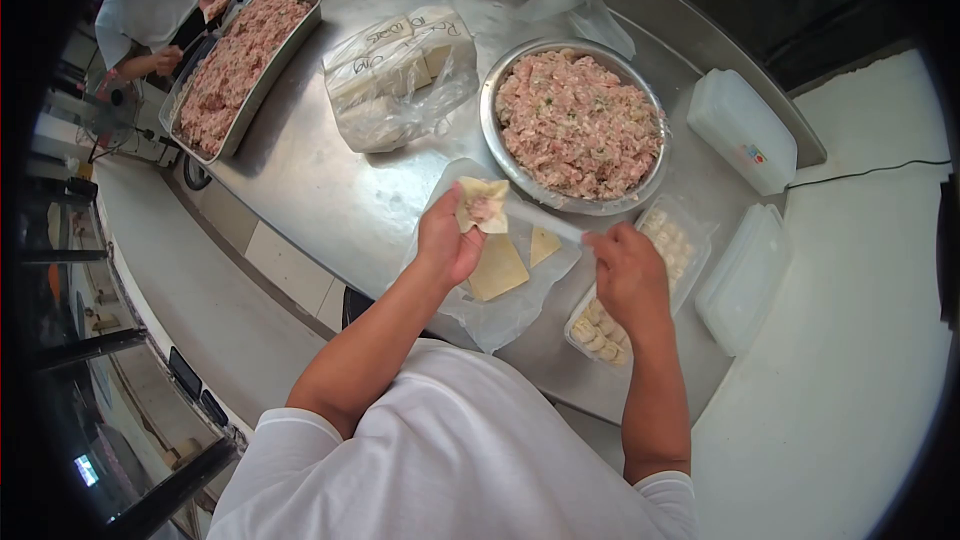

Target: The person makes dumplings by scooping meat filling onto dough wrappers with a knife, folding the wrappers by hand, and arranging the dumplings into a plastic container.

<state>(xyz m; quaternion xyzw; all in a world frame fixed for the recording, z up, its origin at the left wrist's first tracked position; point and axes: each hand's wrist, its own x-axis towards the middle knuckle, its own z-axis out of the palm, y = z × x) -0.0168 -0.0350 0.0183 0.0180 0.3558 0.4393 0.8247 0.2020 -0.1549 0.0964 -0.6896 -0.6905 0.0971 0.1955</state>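
Observation:
My left hand (450,240) holds up a dumpling wrapper (482,190) with a dab of pink minced meat on it. In my right hand (632,275) is the handle end of a pale, flat spreader (545,220), its tip close to the filled wrapper. Below the left hand, a stack of square wrappers (498,270) lies on a plastic sheet (490,320). Just beyond stands a round metal bowl (490,110) heaped with minced meat (580,120). Partly behind my right hand and forearm, a clear container (700,250) holds rows of shaped dumplings (600,332).
A rectangular metal tray (245,130) of minced meat sits at the far left, near another person (160,0). Wrapped wrapper packs (400,80) lie mid-table. Two plastic containers or lids, one behind (742,130) and one nearer (745,280), are along the right edge.

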